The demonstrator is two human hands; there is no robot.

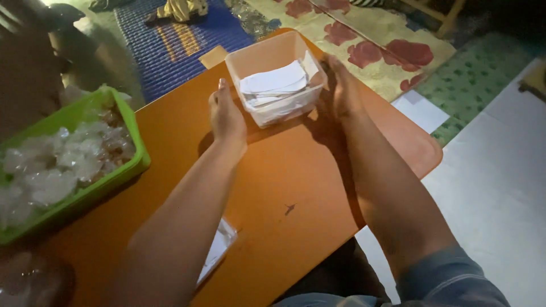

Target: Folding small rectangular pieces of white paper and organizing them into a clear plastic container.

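A: Orange tabletop, dim light, floor round it covered with mats. What's the landmark?

B: Clear plastic tub, at the far end of the tabletop. Everything goes relative to that.

A: Contents?

B: White paper slips, loose pile inside, one slip leaning up against the tub's right wall. Can't read anything on them.

A: Hands?

B: Left hand flat against the tub's near-left side, fingers together and pointing away from the person, thumb side up. Right hand pressed on the tub's right side, fingers straight and reaching up towards the rim. Both open-palmed, tub held between them, not curled round it. Whether the tub is lifted off the tabletop or resting on it, can't tell.

A: Other stuff?

B: Green plastic basket, well left of the tub and nearer the person, at the tabletop's left edge, full of small clear wrapped pieces. White packet near of the tub, at the tabletop's near edge, partly under the left forearm. Small dark speck on the bare orange, near of the tub.

A: Background?

B: Blue woven mat beyond the tub to the left, cream mat with red flowers beyond it to the right, green patterned mat further right, pale floor right of the tabletop.
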